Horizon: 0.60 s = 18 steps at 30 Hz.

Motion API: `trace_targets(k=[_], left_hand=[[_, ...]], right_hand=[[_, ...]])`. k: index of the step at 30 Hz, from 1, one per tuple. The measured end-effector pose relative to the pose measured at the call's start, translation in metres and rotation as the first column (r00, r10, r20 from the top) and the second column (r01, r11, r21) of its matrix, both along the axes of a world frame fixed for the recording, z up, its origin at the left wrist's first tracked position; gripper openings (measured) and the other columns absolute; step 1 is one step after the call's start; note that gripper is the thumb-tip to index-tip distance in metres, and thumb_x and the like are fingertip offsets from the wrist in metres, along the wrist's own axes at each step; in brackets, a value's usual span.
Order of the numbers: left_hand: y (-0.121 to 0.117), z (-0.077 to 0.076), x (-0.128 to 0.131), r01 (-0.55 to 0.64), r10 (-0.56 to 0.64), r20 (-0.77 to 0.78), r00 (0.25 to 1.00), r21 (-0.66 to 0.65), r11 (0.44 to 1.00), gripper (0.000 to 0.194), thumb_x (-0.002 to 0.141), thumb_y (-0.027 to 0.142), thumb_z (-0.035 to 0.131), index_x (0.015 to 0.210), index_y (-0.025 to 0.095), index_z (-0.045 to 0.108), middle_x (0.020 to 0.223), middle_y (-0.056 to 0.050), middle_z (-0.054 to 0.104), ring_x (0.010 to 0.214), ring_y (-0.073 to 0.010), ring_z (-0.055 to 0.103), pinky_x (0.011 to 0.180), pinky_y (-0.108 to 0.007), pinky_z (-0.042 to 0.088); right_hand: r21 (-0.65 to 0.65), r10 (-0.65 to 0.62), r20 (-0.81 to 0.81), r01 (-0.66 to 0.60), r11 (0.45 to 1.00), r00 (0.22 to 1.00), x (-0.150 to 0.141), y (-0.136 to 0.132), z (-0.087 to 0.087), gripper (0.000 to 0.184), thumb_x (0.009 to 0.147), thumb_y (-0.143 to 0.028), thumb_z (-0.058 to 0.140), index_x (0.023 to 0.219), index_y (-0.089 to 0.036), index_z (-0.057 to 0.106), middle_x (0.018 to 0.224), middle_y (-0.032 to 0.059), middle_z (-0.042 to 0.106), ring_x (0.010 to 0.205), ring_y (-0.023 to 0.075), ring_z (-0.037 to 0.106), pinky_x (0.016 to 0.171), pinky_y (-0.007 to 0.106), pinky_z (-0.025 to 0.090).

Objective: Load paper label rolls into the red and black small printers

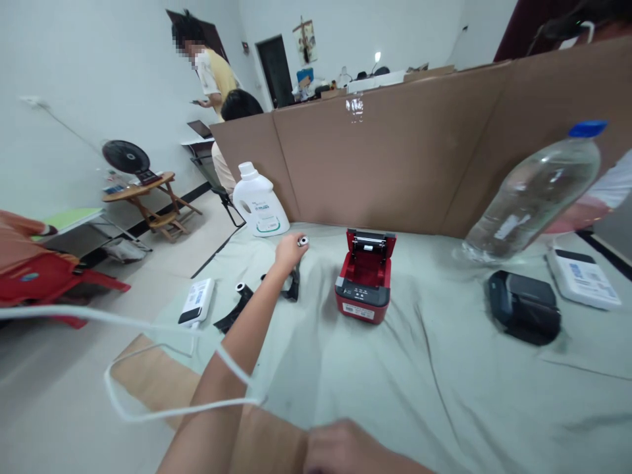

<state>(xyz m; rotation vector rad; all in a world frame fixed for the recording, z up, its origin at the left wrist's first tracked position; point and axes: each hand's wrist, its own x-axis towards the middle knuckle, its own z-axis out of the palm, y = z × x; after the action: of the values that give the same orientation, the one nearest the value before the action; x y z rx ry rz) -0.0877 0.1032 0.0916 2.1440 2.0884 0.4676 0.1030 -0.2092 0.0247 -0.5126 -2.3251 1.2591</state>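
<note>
My left hand [290, 250] reaches over the cloth and is closed on a small paper roll [303, 241], its round end facing me. A dark strip [293, 286] lies just below that hand. Left of my forearm is another small roll [240, 288] with a curved black strip. To the right of my left hand stands a red label printer [363, 293], its lid tipped up and its inside showing. My right hand [340, 446] is low at the near table edge, blurred, its fingers mostly hidden.
A white jug [261, 204] stands at the back left, before a cardboard screen [375, 158]. White power banks [196, 301] lie at both sides. On the right are a black device [524, 307] and a large water bottle [536, 197]. A white cable [148, 415] crosses my left forearm.
</note>
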Motion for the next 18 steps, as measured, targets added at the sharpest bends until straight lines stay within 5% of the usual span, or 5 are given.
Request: trace_targets(k=[2,5,9,15,18], left_hand=[[-0.025,0.007,0.01,0.091,-0.105,0.076,0.992,0.17,0.981,0.04,0.088,0.023,0.059,0.127,0.022,0.069,0.122,-0.01,0.069,0.107,-0.0225,0.066,0.096,-0.029,0.049],[-0.066,0.016,0.033,0.225,-0.278,0.144,0.95,0.302,0.926,0.041,0.085,0.017,0.061,0.124,0.02,0.07,0.117,-0.009,0.068,0.093,-0.0203,0.067,0.089,-0.03,0.052],[-0.104,0.019,0.069,0.359,-0.418,0.147,0.897,0.312,0.88,0.039,0.086,0.018,0.063,0.124,0.023,0.069,0.113,-0.007,0.069,0.097,-0.0219,0.067,0.088,-0.033,0.052],[-0.112,0.01,0.081,0.329,-0.415,0.136,0.9,0.411,0.85,0.044,0.086,0.019,0.065,0.129,0.023,0.061,0.116,-0.008,0.071,0.108,-0.0265,0.065,0.093,-0.039,0.05],[-0.111,0.008,0.078,0.318,-0.403,0.104,0.909,0.452,0.833,0.046,0.084,0.015,0.065,0.129,0.022,0.059,0.118,-0.009,0.071,0.108,-0.0279,0.064,0.092,-0.041,0.049]], right_hand=[[0.017,-0.262,-0.035,0.263,0.965,0.964,0.015,0.029,0.016,0.022,0.1,-0.029,0.049,0.088,-0.019,0.064,0.084,0.0046,0.067,0.077,0.0147,0.062,0.071,0.027,0.049],[0.02,-0.682,-0.104,0.687,0.726,0.724,0.041,0.088,0.057,0.02,0.098,-0.032,0.05,0.092,-0.019,0.065,0.09,0.0063,0.07,0.075,0.0161,0.061,0.069,0.028,0.047],[-0.028,-0.861,-0.054,0.861,0.508,0.506,0.056,0.161,0.104,0.034,0.092,-0.039,0.061,0.12,-0.02,0.064,0.105,0.0081,0.072,0.078,0.0171,0.065,0.074,0.031,0.051],[-0.027,-0.75,0.066,0.752,0.658,0.658,0.044,0.202,0.114,0.03,0.086,-0.031,0.064,0.113,-0.019,0.07,0.11,0.0086,0.074,0.09,0.0192,0.07,0.083,0.032,0.053],[-0.029,-0.752,0.073,0.755,0.655,0.655,0.041,0.205,0.108,0.03,0.083,-0.029,0.065,0.11,-0.019,0.071,0.109,0.0083,0.074,0.087,0.0192,0.069,0.082,0.032,0.054]])
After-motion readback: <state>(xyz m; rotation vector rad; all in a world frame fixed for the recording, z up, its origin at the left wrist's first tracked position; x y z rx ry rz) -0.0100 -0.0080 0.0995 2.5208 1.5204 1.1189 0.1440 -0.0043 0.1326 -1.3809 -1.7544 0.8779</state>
